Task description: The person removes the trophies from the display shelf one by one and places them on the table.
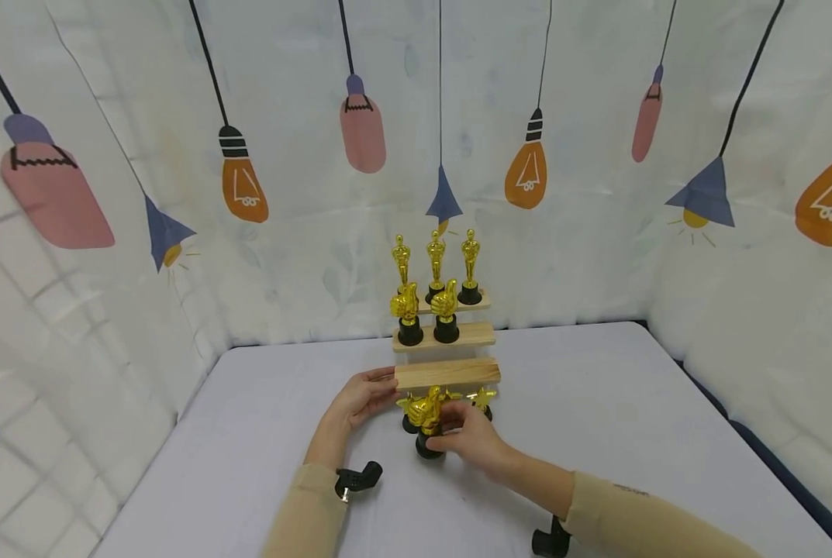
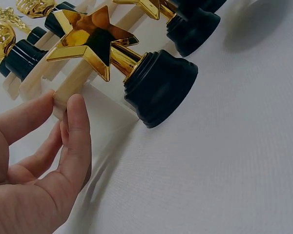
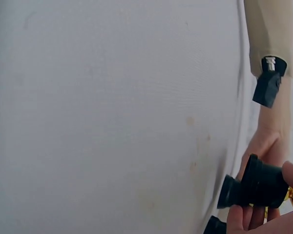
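Observation:
My right hand (image 1: pixel 474 440) grips a gold thumbs-up trophy (image 1: pixel 426 412) by its black base, in front of the stepped wooden rack. The trophy's black base (image 3: pixel 266 185) shows between thumb and fingers in the right wrist view. At the rack's left end, my left hand (image 1: pixel 361 397) pinches the tip of a bare wooden shelf (image 1: pixel 447 375), thumb on one side and fingers on the other. Gold star trophies (image 2: pixel 95 41) on black bases stand just below that shelf, partly hidden behind the held trophy in the head view.
Two thumbs-up trophies (image 1: pixel 447 306) stand on the shelf above, and three gold figurine trophies (image 1: pixel 436 260) on the top shelf. A white cloth (image 1: pixel 597 418) covers the table. Printed fabric walls (image 1: pixel 304 256) enclose the back and sides. Each wrist carries a black camera (image 1: pixel 360 477).

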`<action>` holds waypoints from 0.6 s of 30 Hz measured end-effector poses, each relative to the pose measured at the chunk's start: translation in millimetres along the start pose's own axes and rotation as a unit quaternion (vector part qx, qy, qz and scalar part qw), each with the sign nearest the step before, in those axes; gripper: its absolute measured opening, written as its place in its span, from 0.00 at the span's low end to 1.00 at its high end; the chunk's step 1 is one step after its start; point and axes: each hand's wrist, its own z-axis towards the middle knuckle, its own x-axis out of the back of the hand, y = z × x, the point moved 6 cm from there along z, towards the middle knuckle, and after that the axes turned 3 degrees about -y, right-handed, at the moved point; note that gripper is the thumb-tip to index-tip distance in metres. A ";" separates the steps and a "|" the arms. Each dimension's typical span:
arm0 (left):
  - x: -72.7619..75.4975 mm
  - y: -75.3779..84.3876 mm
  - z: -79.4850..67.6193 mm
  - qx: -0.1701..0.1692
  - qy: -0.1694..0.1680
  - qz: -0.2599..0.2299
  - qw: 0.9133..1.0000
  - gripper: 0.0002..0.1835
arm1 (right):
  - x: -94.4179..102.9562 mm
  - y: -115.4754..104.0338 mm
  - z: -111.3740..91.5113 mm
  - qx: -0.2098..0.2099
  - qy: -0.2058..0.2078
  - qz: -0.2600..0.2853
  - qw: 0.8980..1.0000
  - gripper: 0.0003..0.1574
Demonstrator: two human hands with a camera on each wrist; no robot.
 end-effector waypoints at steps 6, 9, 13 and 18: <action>1.3 -1.3 0.4 -0.004 0.002 0.008 1.000 0.27 | -11.5 7.0 3.7 -0.012 -0.004 -0.008 1.000 0.30; 0.8 -0.6 0.0 -0.008 -0.001 0.014 1.000 0.27 | -17.4 9.0 5.3 -0.015 -0.008 -0.010 1.000 0.29; -0.8 0.1 0.4 -0.010 -0.007 0.017 1.000 0.28 | -22.7 9.4 6.9 -0.009 -0.007 -0.010 1.000 0.28; -0.9 -0.4 1.5 -0.008 -0.007 0.014 1.000 0.28 | -25.1 9.5 9.8 0.007 -0.003 -0.007 1.000 0.28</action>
